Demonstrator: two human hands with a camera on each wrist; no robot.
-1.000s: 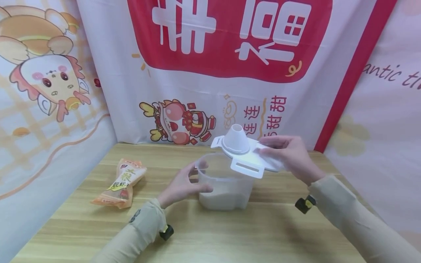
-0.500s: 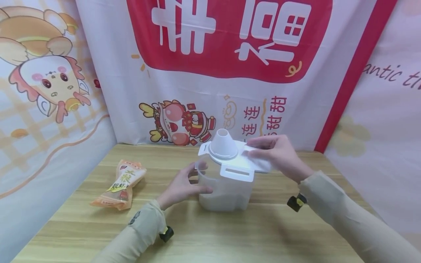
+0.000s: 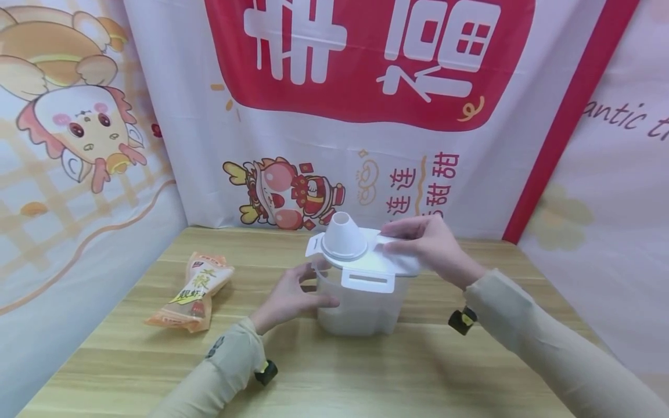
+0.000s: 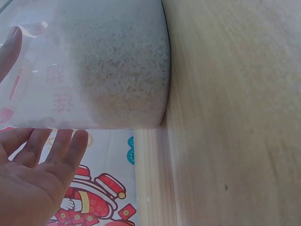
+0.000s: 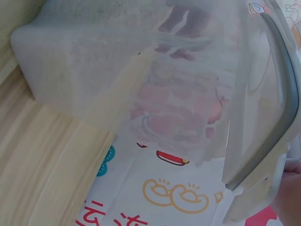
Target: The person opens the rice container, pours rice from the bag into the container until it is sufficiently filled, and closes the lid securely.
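A clear plastic rice container (image 3: 360, 313) stands upright on the table, with white rice (image 4: 127, 70) filling its lower part in the left wrist view. My left hand (image 3: 287, 299) holds its left side, thumb in front and fingers behind. Over its mouth lies a white lid (image 3: 368, 264) with a cone-shaped spout (image 3: 345, 238) and slotted side flaps. My right hand (image 3: 431, 247) pinches this lid at its right part. In the right wrist view, the lid's grey seal (image 5: 284, 127) shows outside the container's rim. Whether the lid touches the rim all round I cannot tell.
An orange-and-white snack packet (image 3: 195, 293) lies left of my left hand on the wooden table (image 3: 334, 377). A printed cloth (image 3: 183, 133) hangs behind the table's far edge, and other printed cloths hang at both sides.
My right hand has brought the lid left and down, from above the container's right side to over its mouth. My left hand has kept its place on the container.
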